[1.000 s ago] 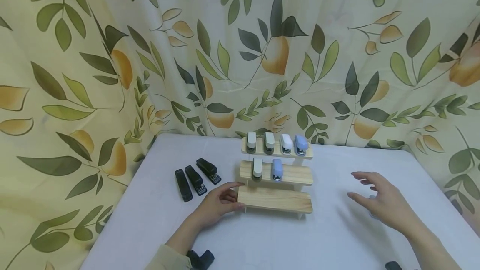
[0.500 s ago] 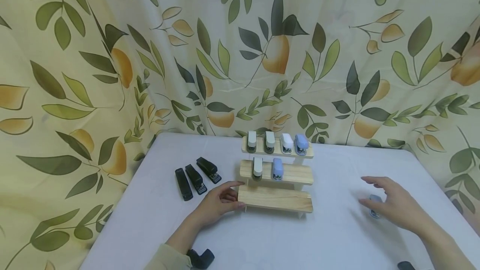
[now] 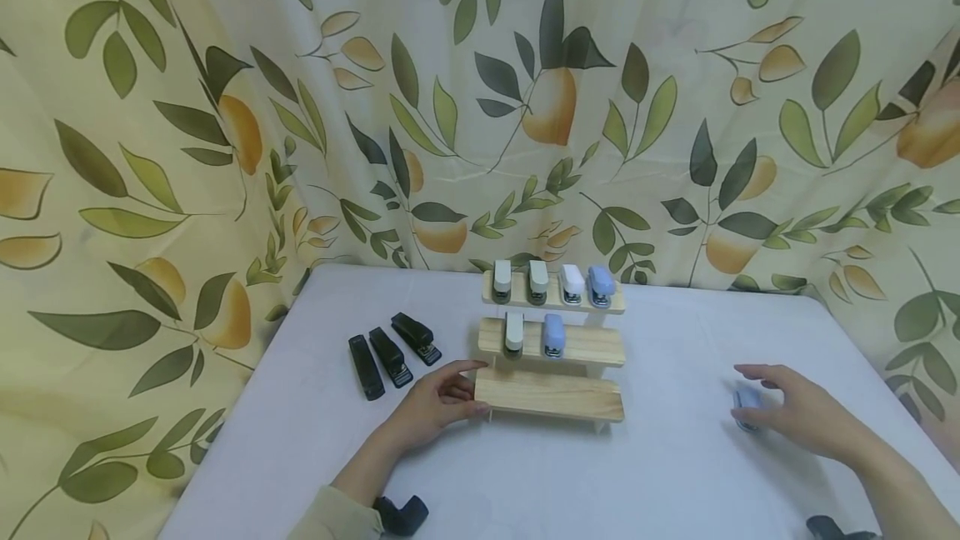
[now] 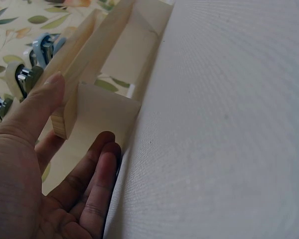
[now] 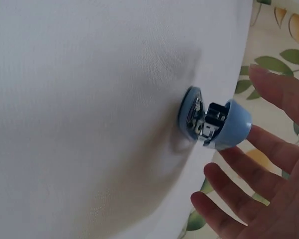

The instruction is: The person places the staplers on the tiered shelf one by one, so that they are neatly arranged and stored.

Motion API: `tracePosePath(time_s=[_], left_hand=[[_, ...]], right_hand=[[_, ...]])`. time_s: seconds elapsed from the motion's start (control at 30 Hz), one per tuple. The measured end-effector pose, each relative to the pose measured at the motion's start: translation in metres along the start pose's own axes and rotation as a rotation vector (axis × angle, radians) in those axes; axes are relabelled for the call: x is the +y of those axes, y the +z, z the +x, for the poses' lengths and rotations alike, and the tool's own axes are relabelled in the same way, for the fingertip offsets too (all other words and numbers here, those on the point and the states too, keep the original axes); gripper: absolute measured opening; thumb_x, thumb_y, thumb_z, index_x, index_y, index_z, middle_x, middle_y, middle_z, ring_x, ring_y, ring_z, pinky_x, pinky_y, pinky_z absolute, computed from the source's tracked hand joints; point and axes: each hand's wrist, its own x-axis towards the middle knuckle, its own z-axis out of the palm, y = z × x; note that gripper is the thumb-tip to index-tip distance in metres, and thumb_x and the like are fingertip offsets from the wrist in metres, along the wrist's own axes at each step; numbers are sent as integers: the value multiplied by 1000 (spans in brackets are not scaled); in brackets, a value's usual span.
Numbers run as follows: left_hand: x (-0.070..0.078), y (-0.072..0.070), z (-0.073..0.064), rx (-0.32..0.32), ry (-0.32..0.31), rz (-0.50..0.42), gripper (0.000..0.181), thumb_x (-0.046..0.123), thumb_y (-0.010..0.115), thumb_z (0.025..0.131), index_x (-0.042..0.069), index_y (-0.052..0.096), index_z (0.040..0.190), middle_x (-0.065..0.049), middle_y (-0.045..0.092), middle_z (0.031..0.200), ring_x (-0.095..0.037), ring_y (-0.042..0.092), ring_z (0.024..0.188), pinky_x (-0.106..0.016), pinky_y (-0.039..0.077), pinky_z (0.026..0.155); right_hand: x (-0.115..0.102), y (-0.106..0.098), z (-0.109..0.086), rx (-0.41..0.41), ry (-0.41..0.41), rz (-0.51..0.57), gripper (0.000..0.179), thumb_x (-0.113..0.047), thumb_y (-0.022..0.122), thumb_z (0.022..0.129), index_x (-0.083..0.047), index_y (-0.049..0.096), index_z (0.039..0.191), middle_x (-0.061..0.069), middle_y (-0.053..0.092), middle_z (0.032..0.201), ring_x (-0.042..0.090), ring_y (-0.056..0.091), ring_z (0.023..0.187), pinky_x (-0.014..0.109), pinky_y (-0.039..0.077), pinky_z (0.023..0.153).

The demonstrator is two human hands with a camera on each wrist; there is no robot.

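Note:
A blue mini stapler (image 3: 746, 401) stands on the white table at the right. My right hand (image 3: 806, 415) is around it, thumb and fingers spread; in the right wrist view the thumb (image 5: 281, 94) is apart from the stapler (image 5: 236, 125), and the fingers lie behind and beside it. At centre is a three-tier wooden display stand (image 3: 549, 396). My left hand (image 3: 427, 411) holds the left end of its lowest board between thumb and index finger, the other fingers loosely curled below. The lowest board bears nothing.
Grey-green, white and blue mini staplers (image 3: 572, 283) line the top tier. A pale stapler (image 3: 514, 333) and a blue one (image 3: 554, 335) are on the middle tier. Three black staplers (image 3: 387, 357) lie left of the stand. A patterned curtain (image 3: 480, 107) hangs behind the table.
My right hand has moved right and slightly down to the blue stapler, its fingers now around it. The left hand keeps its hold on the stand.

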Motion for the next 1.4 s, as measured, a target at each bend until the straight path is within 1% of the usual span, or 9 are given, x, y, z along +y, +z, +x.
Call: tracePosePath(time_s=[0.13, 0.33, 0.5, 0.63, 0.87, 1.13, 1.33, 1.4], left_hand=[[0, 0, 0, 1, -3, -4, 60, 43, 82, 88, 44, 57, 142, 3, 69, 114, -15, 67, 106, -31, 55, 97], [1, 0, 0, 1, -11, -9, 60, 42, 82, 88, 43, 57, 142, 3, 68, 115, -15, 67, 106, -30, 55, 96], [1, 1, 0, 1, -7, -8, 60, 42, 82, 88, 43, 57, 142, 3, 68, 114, -15, 67, 106, -29, 55, 95], [2, 1, -1, 0, -10, -10, 59, 42, 82, 88, 43, 58, 142, 3, 68, 114, -15, 67, 106, -30, 55, 95], [2, 0, -1, -4, -12, -15, 60, 42, 82, 88, 43, 57, 142, 3, 68, 115, -15, 67, 106, -29, 55, 95], [2, 1, -1, 7, -9, -13, 59, 41, 83, 88, 41, 58, 142, 2, 68, 115, -15, 67, 105, -24, 57, 92], [3, 0, -1, 4, -2, -5, 60, 41, 82, 88, 39, 58, 142, 1, 68, 115, -14, 67, 104, -25, 57, 92], [3, 0, -1, 4, -5, -7, 60, 42, 83, 88, 40, 58, 142, 2, 68, 115, -14, 68, 105, -25, 56, 93]], right_hand=[[10, -1, 0, -27, 18, 4, 83, -49, 78, 89, 5, 49, 146, 41, 47, 143, 64, 48, 124, 76, 46, 88], [20, -1, -1, -55, 17, 27, 82, -49, 76, 92, 7, 49, 145, 41, 48, 143, 63, 49, 124, 71, 50, 86], [25, 0, 0, -70, 14, 50, 78, -47, 74, 94, 7, 50, 145, 41, 52, 139, 66, 47, 124, 73, 48, 87], [29, 1, 0, -87, 25, 69, 77, -47, 72, 95, 6, 50, 146, 41, 52, 139, 66, 44, 125, 75, 45, 89], [30, 2, 0, -90, 33, 100, 78, -46, 73, 95, 7, 49, 146, 44, 46, 143, 65, 41, 127, 77, 42, 92], [28, 1, 0, -126, 37, 114, 79, -44, 71, 97, 10, 45, 147, 44, 37, 148, 66, 38, 130, 79, 40, 95], [32, 3, 3, -138, 41, 136, 77, -46, 72, 95, 9, 49, 144, 44, 37, 148, 66, 37, 131, 80, 39, 96], [33, 4, 4, -128, 30, 136, 75, -45, 73, 95, 9, 51, 143, 44, 38, 147, 66, 38, 130, 79, 40, 95]])
